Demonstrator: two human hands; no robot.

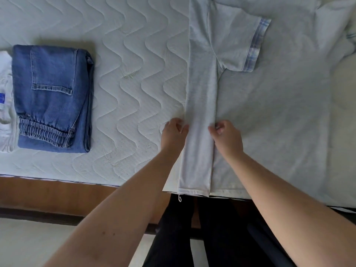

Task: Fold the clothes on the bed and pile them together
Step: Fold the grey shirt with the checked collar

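A light grey T-shirt (269,116) lies flat on the quilted mattress (134,74), its hem at the bed's near edge. Its left side is folded inward as a long strip, and the sleeve with a plaid cuff (254,45) lies across the chest. My left hand (174,132) pinches the strip's outer fold edge with curled fingers. At the strip's inner edge my right hand (226,135) pinches the fabric in the same way. Folded blue jeans (52,97) sit at the left, beside a folded white garment (5,101) that the frame edge cuts off.
The wooden bed frame (57,195) runs along the near side, with pale floor below it. My legs in black trousers (173,237) stand against the bed. The shirt's other sleeve bunches at the top right corner (337,26).
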